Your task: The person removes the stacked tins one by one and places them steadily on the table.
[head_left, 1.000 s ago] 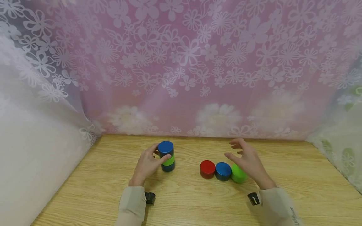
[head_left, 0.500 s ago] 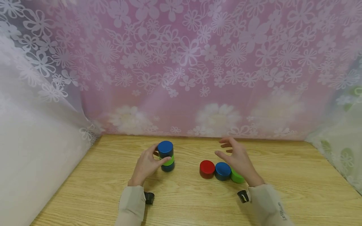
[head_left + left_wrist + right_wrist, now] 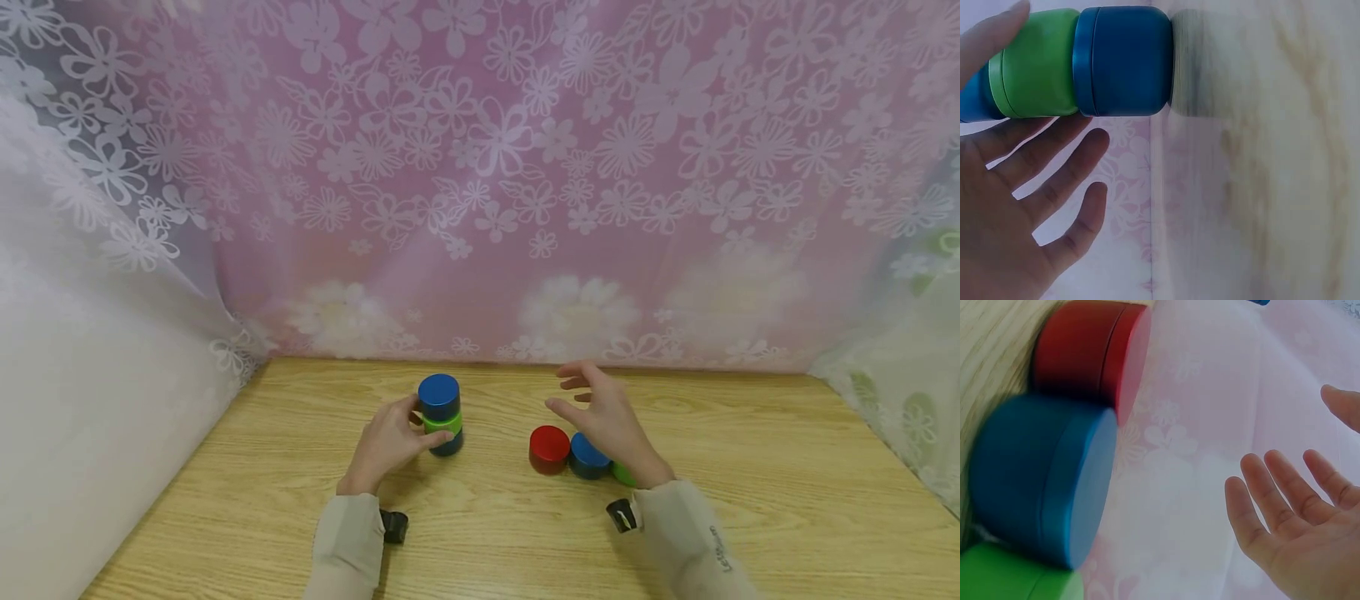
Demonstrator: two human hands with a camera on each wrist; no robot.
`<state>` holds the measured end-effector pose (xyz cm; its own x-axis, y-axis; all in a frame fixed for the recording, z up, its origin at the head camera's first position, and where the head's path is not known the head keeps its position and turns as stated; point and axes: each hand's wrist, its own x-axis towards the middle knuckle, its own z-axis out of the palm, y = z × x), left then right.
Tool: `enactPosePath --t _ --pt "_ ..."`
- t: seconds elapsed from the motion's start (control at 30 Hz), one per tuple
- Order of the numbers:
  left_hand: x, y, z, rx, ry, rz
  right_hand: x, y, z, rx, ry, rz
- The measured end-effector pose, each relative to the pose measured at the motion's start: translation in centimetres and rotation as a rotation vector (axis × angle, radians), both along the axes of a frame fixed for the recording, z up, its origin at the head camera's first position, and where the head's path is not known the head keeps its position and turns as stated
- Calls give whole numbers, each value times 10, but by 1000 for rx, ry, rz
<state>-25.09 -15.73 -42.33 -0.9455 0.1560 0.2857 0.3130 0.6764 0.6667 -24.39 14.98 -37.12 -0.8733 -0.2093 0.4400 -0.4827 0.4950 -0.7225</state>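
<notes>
A stack of round lidded tins stands left of centre: a blue tin point(image 3: 438, 398) on top, a green tin point(image 3: 443, 423) in the middle, a dark blue tin point(image 3: 1125, 62) at the bottom. My left hand point(image 3: 386, 443) holds the stack from its left side, thumb in front and fingers behind, around the green tin's height. My right hand point(image 3: 609, 417) hovers with fingers spread and nothing between them. Under and beside it, a red tin point(image 3: 550, 450), another blue tin point(image 3: 1041, 475) and another green tin point(image 3: 1010, 575) stand in a row, the green one mostly hidden in the head view.
The wooden table point(image 3: 487, 533) carries all the tins. A pink flowered cloth point(image 3: 480, 208) hangs along its back edge, and pale cloths hang at both sides. Black wrist cameras sit below each hand.
My right hand has moved left, from over the green tin to over the blue tin beside the red one. The left hand has slid slightly down the stack, its thumb lower.
</notes>
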Motion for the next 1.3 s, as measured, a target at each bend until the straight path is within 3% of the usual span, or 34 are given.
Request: enactPosePath --t 0.37,1.3 --pt "1 0 1 -8 -61 11 -4 -20 -1 -28 -29 39" --pt "1 -1 1 1 -93 5 -7 -58 -8 -76 -146 117"
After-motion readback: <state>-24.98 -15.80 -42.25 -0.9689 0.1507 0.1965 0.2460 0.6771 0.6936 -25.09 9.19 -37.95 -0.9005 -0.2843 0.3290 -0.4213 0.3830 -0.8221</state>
